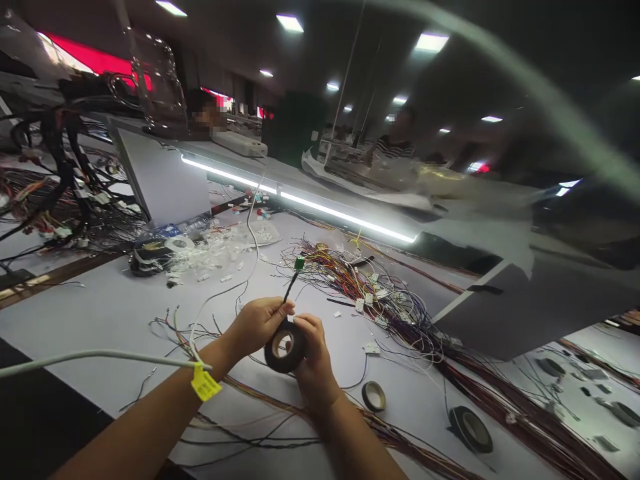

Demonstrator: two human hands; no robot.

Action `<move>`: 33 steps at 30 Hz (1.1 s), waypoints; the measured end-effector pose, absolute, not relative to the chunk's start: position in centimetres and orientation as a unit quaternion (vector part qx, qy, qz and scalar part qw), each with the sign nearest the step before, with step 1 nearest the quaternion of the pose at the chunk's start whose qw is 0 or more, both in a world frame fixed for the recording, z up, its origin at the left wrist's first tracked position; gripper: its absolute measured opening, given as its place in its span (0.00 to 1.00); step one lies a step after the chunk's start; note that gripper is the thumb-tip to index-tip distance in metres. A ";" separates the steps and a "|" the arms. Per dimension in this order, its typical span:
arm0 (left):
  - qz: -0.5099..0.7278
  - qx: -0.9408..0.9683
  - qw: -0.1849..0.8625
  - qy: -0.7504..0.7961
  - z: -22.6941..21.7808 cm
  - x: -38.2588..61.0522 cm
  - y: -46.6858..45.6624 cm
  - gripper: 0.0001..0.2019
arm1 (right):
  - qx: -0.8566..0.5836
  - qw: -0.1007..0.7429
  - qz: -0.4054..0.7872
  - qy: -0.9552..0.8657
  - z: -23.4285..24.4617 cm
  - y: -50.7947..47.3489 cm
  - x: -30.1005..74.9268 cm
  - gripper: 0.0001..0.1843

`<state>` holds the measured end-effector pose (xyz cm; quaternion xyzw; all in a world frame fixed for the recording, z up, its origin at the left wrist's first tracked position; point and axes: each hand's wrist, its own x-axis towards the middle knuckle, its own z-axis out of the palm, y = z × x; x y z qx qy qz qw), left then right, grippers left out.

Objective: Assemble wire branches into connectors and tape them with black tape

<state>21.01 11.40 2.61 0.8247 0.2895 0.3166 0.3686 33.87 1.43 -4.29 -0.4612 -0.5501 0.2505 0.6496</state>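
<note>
My left hand (260, 323) is closed around a thin black-wrapped cable (291, 287), whose upper end carries a green connector (299, 264). Just to the right, my right hand (311, 340) grips a roll of black tape (273, 355) close under the cable, its fingers on the roll's right side. The two hands nearly meet. Whether a strip of tape runs from roll to cable is too small to make out. Around my left wrist sits a band with a yellow tag (205, 383), joined to a pale cord (100, 353).
A large bundle of coloured wires (350, 280) with white connectors lies beyond my hands. Two more tape rolls, one small (373, 396) and one larger (473, 430), rest at right. Plastic bags (210, 243) lie at left. A lit tube lamp (345, 215) hangs under the shelf.
</note>
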 end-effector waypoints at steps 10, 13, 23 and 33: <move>0.382 0.662 0.591 0.260 0.5 21.5 9.8 0.20 | -0.484 0.606 0.562 -0.288 -2.8 2.5 35.7 0.17; 0.297 0.806 0.474 0.194 2.0 22.1 10.3 0.19 | -0.504 0.545 0.591 -0.315 -2.4 3.2 35.4 0.27; 0.333 0.825 0.330 0.314 2.1 24.2 11.4 0.19 | -0.509 0.598 0.145 -0.602 -4.9 -0.5 34.0 0.29; 0.311 0.482 0.731 0.369 -2.2 22.1 8.4 0.18 | -0.508 0.644 0.302 -0.485 -5.4 -0.2 34.9 0.09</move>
